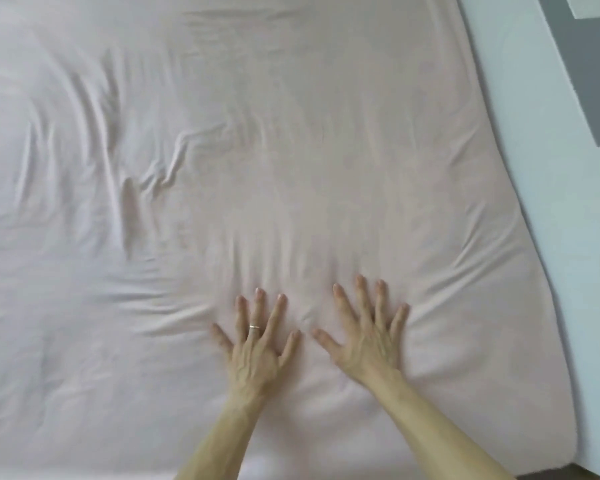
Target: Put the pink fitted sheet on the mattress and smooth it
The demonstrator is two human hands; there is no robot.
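The pink fitted sheet (291,150) covers the whole mattress and fills most of the view. Its right edge curves down over the mattress side. Deep wrinkles lie in the left half, with shallower folds fanning out around my fingers. My left hand (257,344), wearing a ring, lies palm down on the sheet with its fingers spread. My right hand (364,334) lies flat beside it, a little to the right, fingers also spread. Both hands press on the fabric and hold nothing.
A pale blue-white surface (551,168) runs along the mattress's right side. Beyond it, at the top right, is a grey patch (596,84). A strip of dark floor shows at the bottom right corner.
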